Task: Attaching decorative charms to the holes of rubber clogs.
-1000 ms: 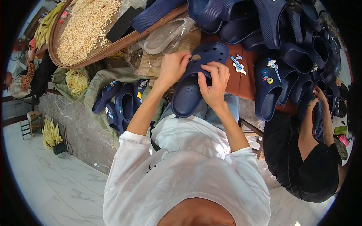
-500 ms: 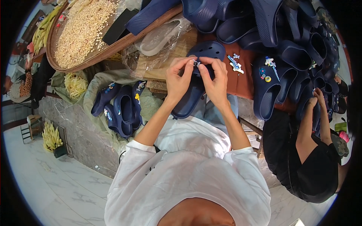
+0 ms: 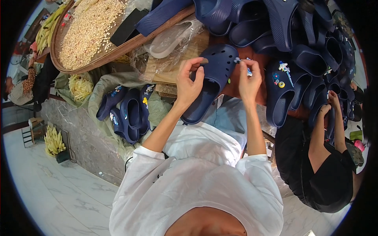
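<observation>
A navy clog [image 3: 220, 59] with a holed upper lies in front of me, its open heel end toward my lap. My left hand [image 3: 191, 80] is beside its left edge, thumb and forefinger apart; a small brownish spot shows at the forefinger tip, too small to name. On the other side, my right hand [image 3: 250, 80] pinches a small pale-blue shoe charm [image 3: 237, 60] near the clog's right edge. Partly behind those fingers, a white-and-blue charm [image 3: 249, 72] lies on the red-brown surface. A small green piece [image 3: 228, 80] shows beside the clog.
Navy clogs [image 3: 275, 23] pile up at the far right; a decorated clog [image 3: 280, 94] stands nearest. A round tray of kernels [image 3: 88, 35] is far left. Decorated clogs [image 3: 130, 112] lie in a sack [image 3: 98, 94]. At right sits a person in black [image 3: 315, 169].
My hands have separated from their shared hold above the clog. The right has moved right with the small charm, the left slightly back, and the clog's upper is now uncovered.
</observation>
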Demonstrator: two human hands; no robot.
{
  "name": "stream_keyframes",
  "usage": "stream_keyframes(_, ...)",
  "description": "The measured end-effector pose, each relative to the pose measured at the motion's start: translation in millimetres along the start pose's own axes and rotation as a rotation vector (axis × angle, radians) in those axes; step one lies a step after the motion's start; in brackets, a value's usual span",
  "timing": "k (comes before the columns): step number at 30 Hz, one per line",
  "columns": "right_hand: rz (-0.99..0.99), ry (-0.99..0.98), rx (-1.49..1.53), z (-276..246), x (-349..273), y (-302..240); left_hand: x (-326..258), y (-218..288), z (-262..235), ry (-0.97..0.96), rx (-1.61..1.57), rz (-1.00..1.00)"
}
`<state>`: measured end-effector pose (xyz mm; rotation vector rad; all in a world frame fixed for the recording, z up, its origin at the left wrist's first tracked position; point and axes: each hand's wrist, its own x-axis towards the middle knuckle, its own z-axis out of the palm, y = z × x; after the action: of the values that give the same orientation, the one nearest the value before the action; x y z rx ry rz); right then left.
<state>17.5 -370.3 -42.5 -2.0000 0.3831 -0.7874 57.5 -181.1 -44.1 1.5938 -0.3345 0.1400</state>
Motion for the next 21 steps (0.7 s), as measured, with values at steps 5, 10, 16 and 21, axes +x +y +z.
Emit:
stream_keyframes(5,-0.114,-0.019,-0.472,-29.0,10.5,47.9,5.0,-7.2,0.6,-0.009,0.065,-0.039)
stream_keyframes(10,-0.217,0.032,-0.553,-28.9,10.7,37.3,10.7,-13.9,2.1,-0.05,0.018,-0.094)
stream_keyframes(16,-0.353,-0.157,-0.088,0.8,-26.0,-42.8,15.5,-21.2,-10.2,-0.154,0.096,-0.149)
stream_keyframes(21,-0.321,-0.136,-0.103,21.4,-49.4,-50.5,40.3,-34.0,-7.8,-0.258,0.132,-0.197)
